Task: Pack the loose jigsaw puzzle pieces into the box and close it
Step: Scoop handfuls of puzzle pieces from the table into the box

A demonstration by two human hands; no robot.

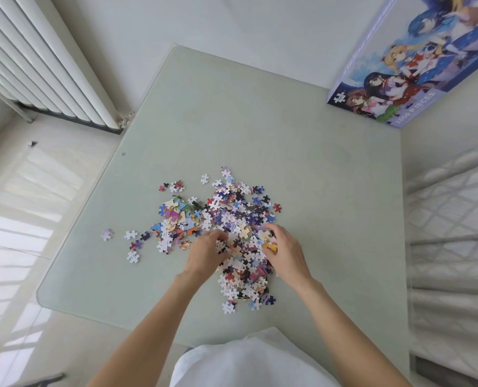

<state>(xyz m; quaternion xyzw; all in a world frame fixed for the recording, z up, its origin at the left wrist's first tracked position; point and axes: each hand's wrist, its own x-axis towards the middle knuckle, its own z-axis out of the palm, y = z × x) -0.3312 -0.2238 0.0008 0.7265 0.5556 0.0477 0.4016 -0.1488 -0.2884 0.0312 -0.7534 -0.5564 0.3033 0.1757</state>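
A heap of loose jigsaw pieces (226,216) lies in the middle of the pale green glass table (302,152), with stray pieces scattered to its left (131,236). My left hand (207,252) and my right hand (283,247) are both dug into the near part of the heap, fingers curled around clumps of pieces from either side. The puzzle box (416,65), printed with cartoon figures and "1000 PIECES", sits at the table's far right corner, well away from both hands. It looks closed.
A white radiator (36,60) stands along the wall at the left. A quilted mattress (452,219) borders the table's right edge. Tiled floor (22,219) lies to the left. My white clothing (249,361) shows at the bottom.
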